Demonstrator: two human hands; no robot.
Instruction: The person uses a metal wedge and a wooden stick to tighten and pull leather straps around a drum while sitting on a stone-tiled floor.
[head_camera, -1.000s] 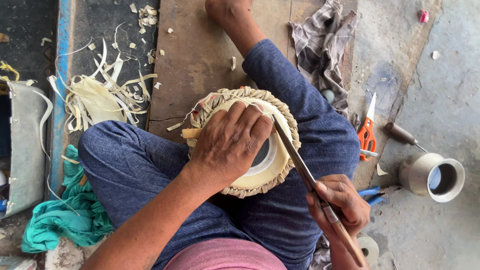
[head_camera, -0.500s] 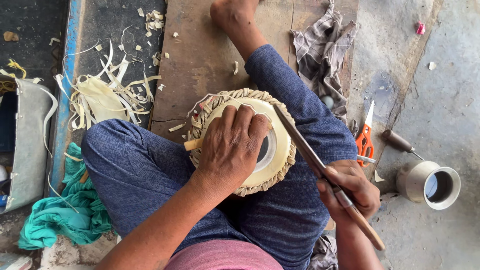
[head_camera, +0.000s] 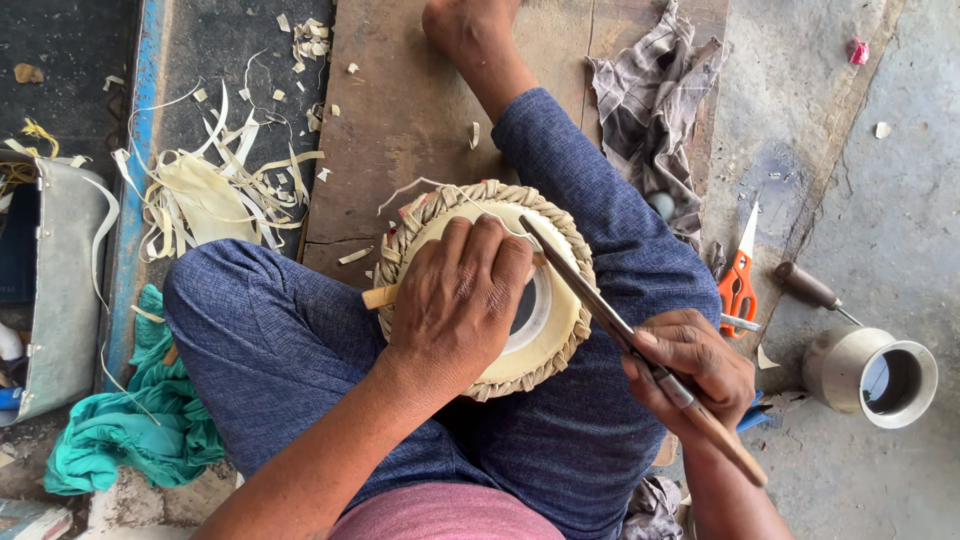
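where the wooden board (head_camera: 400, 110) lies on grey floor, a drum (head_camera: 560, 310) rests on the lap. the left hand (head_camera: 455, 300) lies flat on it. the right hand (head_camera: 690, 370) grips a long blade (head_camera: 590, 290) touching its rim.

Tool (head_camera: 600, 305) tip farther onto drumhead (head_camera: 545, 310).

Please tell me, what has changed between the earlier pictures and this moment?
Little. The left hand stays pressed flat on the drum in the lap. The right hand keeps its grip on the long tool, tip at the drum's rim. The scissors and metal cup lie as before.
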